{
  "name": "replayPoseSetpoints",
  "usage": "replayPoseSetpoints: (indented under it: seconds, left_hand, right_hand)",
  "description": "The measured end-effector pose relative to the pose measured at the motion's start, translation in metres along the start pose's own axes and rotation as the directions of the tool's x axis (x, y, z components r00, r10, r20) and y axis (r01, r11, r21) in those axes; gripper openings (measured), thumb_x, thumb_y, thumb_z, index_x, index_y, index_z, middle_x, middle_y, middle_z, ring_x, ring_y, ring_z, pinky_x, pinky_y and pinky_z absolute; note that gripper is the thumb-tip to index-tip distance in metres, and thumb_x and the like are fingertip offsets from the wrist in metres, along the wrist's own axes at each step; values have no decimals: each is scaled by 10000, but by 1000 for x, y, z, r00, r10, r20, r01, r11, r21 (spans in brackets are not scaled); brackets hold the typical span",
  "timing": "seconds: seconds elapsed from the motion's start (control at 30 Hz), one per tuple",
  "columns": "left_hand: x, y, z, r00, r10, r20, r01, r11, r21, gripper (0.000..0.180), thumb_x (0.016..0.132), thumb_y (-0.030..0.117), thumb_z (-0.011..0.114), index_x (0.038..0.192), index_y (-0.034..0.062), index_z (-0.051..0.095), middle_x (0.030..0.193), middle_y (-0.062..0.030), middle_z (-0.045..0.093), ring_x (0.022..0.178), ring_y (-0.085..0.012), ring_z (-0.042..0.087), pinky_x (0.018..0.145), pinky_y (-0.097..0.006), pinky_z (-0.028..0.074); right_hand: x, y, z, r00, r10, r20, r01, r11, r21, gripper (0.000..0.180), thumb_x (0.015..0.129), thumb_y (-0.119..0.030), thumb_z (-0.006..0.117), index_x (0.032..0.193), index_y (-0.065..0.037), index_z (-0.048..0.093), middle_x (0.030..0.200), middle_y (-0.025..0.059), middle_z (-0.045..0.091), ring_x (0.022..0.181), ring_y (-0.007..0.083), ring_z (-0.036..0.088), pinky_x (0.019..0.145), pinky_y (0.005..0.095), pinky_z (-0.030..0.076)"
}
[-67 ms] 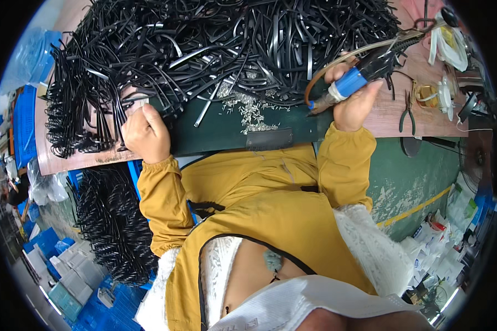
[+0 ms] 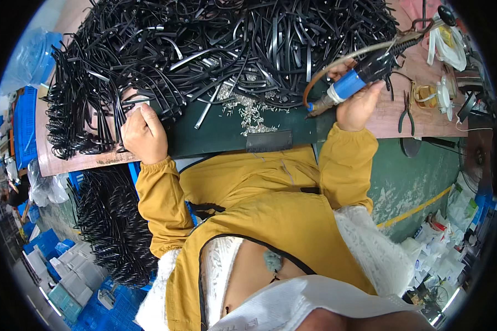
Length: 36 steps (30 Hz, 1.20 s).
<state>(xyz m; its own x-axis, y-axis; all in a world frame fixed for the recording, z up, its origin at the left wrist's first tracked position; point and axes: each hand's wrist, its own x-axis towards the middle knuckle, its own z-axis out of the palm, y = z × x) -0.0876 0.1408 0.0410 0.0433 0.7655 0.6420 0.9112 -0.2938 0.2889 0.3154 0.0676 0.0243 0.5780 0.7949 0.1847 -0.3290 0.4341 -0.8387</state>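
Observation:
My right hand (image 2: 359, 107) is wrapped round a power screwdriver (image 2: 348, 85) with a blue and black body, tilted so its tip points down and left over the green mat. A thin amber-clear hose (image 2: 337, 63) curves from its top to its nose. My left hand (image 2: 143, 132) is closed, thumb on top, at the table's left front beside black flat straps (image 2: 116, 107). What its fingers hold is hidden. Between my hands, small silver pins or screws (image 2: 252, 113) lie spilled on the green mat (image 2: 188, 132), behind a dark flat plate (image 2: 269, 141) at the front edge.
A large heap of black straps (image 2: 215, 33) covers the back of the table. Pliers (image 2: 406, 115) and a jar of yellowish liquid (image 2: 425, 95) stand or lie at the right. More black straps (image 2: 113, 226) are bunched below left. A fan (image 2: 476, 157) is at the far right.
My left hand has shifted very slightly to the left. My right hand and the screwdriver have barely moved.

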Motion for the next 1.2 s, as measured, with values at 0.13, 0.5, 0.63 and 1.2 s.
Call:
replayPoseSetpoints:
  seconds: [0.13, 0.5, 0.63, 1.2]
  left_hand:
    - [24, 7, -15, 941, -101, 323, 108, 994, -4, 222, 998, 188, 601, 1097, 8, 685, 1020, -176, 694, 946, -369, 659, 839, -457, 506]
    - [178, 104, 117, 844, 418, 336, -455, 890, 37, 287, 969, 159, 565, 1227, 104, 680, 1110, -173, 726, 1021, -367, 699, 879, -446, 569]
    - [191, 92, 145, 841, 214, 497, -277, 959, 55, 289, 914, 157, 616, 1185, 120, 708, 1016, -178, 754, 978, -389, 717, 862, -480, 579]
    - [-9, 132, -18, 595, 473, 650, 798, -445, -406, 248, 943, 66, 688, 1147, 45, 548, 1017, -139, 721, 1050, -257, 702, 973, -370, 536]
  right_hand:
    - [41, -13, -2, 957, -186, 221, 280, 786, -552, 324, 1024, -243, 519, 1115, 13, 695, 949, 117, 674, 841, 214, 655, 752, 344, 534]
    - [86, 0, -3, 302, -173, 937, 921, -202, -334, 118, 806, -54, 734, 922, -41, 717, 916, 100, 664, 830, 305, 609, 725, 411, 483]
    - [63, -44, -59, 692, -226, 685, 720, 141, -680, 63, 877, 40, 658, 929, 5, 658, 903, 110, 667, 817, 235, 636, 717, 348, 508]
    - [-77, -62, 17, 709, -101, 698, 632, 531, -564, 275, 733, 121, 711, 959, -34, 738, 798, 88, 604, 645, 198, 581, 558, 316, 456]
